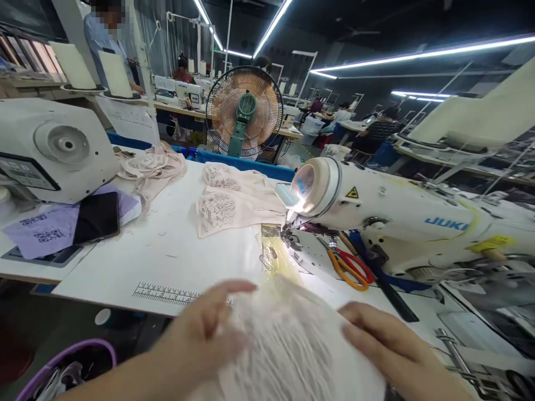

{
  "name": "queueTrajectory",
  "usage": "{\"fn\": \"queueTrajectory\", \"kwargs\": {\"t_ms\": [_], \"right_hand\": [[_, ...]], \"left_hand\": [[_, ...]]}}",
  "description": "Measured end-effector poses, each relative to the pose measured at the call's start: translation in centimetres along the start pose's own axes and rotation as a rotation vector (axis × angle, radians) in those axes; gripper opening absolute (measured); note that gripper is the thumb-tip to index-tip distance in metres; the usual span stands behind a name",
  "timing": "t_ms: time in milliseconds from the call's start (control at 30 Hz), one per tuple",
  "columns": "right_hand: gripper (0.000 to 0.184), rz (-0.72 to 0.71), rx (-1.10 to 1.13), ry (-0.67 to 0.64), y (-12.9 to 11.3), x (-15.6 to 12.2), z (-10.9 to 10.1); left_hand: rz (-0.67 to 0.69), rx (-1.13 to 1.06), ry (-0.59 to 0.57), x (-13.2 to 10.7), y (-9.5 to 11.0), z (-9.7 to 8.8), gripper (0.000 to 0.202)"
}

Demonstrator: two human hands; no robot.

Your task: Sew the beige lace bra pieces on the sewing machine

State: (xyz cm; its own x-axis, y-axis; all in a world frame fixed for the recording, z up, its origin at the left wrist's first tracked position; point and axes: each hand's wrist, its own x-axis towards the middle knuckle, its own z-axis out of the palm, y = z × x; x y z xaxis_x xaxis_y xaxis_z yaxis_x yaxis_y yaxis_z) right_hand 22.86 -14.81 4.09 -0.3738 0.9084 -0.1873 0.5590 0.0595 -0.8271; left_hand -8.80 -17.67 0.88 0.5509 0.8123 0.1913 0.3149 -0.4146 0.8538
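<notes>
A blurred piece of pale pink lace fabric (288, 340) lies at the near edge of the white sewing table (167, 250). My left hand (204, 334) rests on its left side with the fingers stretched out. My right hand (388, 345) lies on its right side, fingers flat on the cloth. Just beyond the fabric is the needle area (288, 234) of a white JUKI sewing machine (401, 223), lit by its lamp.
Finished pink lace pieces (234, 200) are stacked on the table, more (150, 167) at back left. Orange and red scissors (351, 267) lie under the machine arm. A black phone (97, 217) rests on purple paper. A fan (244, 111), a purple bin (67, 367) and other workers are around.
</notes>
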Motion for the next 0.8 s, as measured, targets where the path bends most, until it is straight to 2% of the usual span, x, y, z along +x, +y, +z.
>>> {"fn": "queueTrajectory", "kwargs": {"t_ms": [133,200,267,333,400,467,567,633,700,800], "right_hand": [[0.026,-0.168,0.003,-0.217,-1.4,5.6,0.4],[0.02,-0.286,-0.198,-0.171,-1.3,8.1,1.1],[0.02,-0.335,-0.449,-0.007,-0.7,10.3,1.9],[0.024,-0.318,-0.602,0.134,0.0,12.2,2.7],[0.023,-0.299,-0.667,0.194,0.3,13.7,3.3],[0.022,-0.294,-0.742,0.238,0.2,14.6,3.7],[0.023,-0.287,-0.841,0.3,-0.8,14.7,3.9],[0.023,-0.291,-0.901,0.312,-1.4,14.1,4.0],[0.023,-0.308,-0.948,0.295,-1.5,13.2,4.1],[0.025,-0.352,-0.978,0.27,-0.8,11.9,4.4]], "left_hand": [[-0.012,-0.174,0.32,3.6,1.4,-6.4,0.05],[-0.034,-0.152,0.368,5.8,1.0,-8.8,0.05],[-0.102,-0.045,0.352,7.4,-0.5,-10.7,0.048],[-0.188,0.189,0.285,8.3,-2.7,-12.2,0.044],[-0.239,0.521,0.169,8.7,-4.8,-13.6,0.039],[-0.231,0.837,0.097,9.1,-6.0,-14.6,0.034],[-0.107,1.073,0.21,10.0,-5.5,-14.1,0.031],[0.015,1.078,0.279,10.9,-4.1,-12.1,0.03],[0.135,1.021,0.21,12.0,-2.8,-9.0,0.029],[0.329,0.896,-0.057,13.8,-2.3,-4.0,0.028]]}}
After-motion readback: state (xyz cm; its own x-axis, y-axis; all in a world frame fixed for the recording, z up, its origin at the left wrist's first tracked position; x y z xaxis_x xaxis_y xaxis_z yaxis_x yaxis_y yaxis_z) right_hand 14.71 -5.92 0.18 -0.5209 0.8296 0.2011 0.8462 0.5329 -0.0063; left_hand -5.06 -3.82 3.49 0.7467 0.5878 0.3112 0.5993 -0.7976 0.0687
